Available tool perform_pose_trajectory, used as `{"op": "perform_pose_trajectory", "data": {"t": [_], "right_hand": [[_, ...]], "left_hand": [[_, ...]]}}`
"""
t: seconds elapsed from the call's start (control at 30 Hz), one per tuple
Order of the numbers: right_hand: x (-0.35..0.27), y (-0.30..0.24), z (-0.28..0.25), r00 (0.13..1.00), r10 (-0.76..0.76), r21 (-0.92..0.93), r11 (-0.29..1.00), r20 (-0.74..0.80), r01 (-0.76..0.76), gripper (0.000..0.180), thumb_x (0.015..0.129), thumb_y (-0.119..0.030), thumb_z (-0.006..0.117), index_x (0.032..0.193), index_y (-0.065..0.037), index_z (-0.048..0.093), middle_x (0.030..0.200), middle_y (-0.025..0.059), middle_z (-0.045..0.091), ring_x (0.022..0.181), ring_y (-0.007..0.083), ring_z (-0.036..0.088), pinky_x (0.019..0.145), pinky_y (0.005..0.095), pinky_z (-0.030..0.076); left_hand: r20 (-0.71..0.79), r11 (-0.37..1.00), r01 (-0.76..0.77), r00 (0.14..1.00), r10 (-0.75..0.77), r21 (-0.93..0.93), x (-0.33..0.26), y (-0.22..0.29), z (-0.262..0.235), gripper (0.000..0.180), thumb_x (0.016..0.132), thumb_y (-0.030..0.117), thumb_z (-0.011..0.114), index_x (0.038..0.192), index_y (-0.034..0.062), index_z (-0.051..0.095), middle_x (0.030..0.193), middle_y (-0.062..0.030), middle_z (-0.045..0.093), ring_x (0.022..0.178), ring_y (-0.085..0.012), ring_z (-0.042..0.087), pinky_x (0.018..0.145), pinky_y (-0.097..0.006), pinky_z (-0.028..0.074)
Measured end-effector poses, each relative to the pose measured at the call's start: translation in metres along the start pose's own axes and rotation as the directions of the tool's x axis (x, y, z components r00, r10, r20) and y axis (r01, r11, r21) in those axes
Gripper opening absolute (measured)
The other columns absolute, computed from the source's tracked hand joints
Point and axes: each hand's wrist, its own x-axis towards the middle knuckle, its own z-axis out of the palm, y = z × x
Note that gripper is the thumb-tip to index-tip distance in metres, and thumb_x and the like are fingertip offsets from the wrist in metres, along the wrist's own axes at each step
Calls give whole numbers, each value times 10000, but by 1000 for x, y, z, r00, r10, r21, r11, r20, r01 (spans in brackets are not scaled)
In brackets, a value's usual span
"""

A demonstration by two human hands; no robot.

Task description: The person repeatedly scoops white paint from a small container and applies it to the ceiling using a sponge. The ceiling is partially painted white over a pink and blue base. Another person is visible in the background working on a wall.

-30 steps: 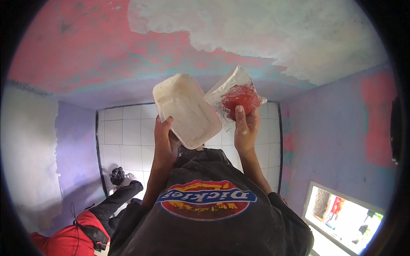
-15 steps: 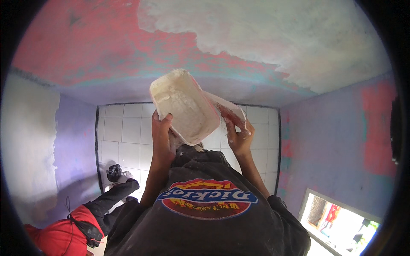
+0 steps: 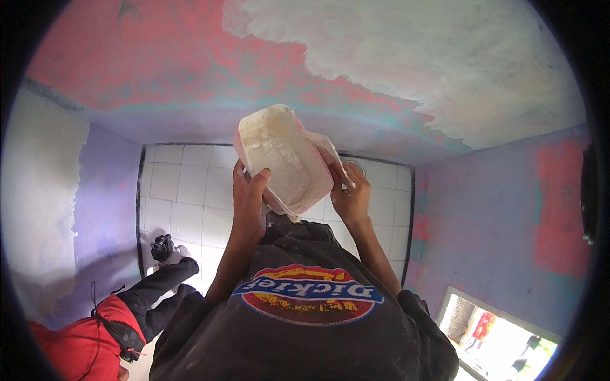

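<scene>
My left hand (image 3: pixel 250 195) grips a pinkish plastic tub (image 3: pixel 317 192) by its near left side, with the thumb over the rim. White paste (image 3: pixel 279 155), which looks like wall putty, coats the tub's inside. The tub is tilted, so its inside faces me. My right hand (image 3: pixel 351 198) has its fingers closed on a flat, paste-smeared scraper (image 3: pixel 328 147). The scraper lies against or just beside the tub's right side, and the tub hides part of it; whether they touch I cannot tell.
Ahead stands a wall (image 3: pixel 254 70) with red, turquoise and pale grey patches. Purple walls rise on both sides. A person in red (image 3: pixel 89 343) is at the lower left, near a black bundle (image 3: pixel 162 247) on the white tiled floor (image 3: pixel 190 184). A bright framed opening (image 3: pixel 495 336) shows at lower right.
The tub and my left hand have shifted slightly right. My right hand has come a little left, and the scraper now sits closer to the tub, turned more edge-on.
</scene>
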Motion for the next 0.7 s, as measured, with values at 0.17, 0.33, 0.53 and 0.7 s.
{"op": "perform_pose_trajectory", "data": {"t": [0.17,0.33,0.53,0.7], "right_hand": [[5,12,6,987,38,-118,993,159,-19,277,874,-64,701,1148,-94,726,937,119,703,852,318,703,706,430,560],[-1,46,29,926,65,-314,948,371,59,287,902,-99,634,1180,-120,702,953,103,685,898,329,695,732,444,579],[-9,61,11,915,106,-372,927,389,50,271,963,-123,578,1218,-124,669,1057,139,710,935,351,706,760,442,589],[37,29,-36,913,303,123,930,274,-346,270,1006,-121,594,1265,-44,596,1082,134,715,892,244,702,769,353,549]], "left_hand": [[-42,998,43,998,-42,34,6,-6,2,800,900,230,647,1503,-86,227,1367,-219,467,1302,-291,477,1113,-427,380],[-26,996,92,995,-92,3,16,-18,-10,765,912,244,631,1497,-68,251,1364,-212,470,1303,-297,480,1099,-444,405],[56,985,83,996,-75,-149,-15,22,0,663,951,269,575,1482,-33,316,1327,-166,524,1254,-272,535,1033,-431,472],[18,998,2,1000,-3,60,-5,34,-11,603,945,266,589,1418,-66,418,1238,-163,608,1130,-226,619,967,-361,506]]}}
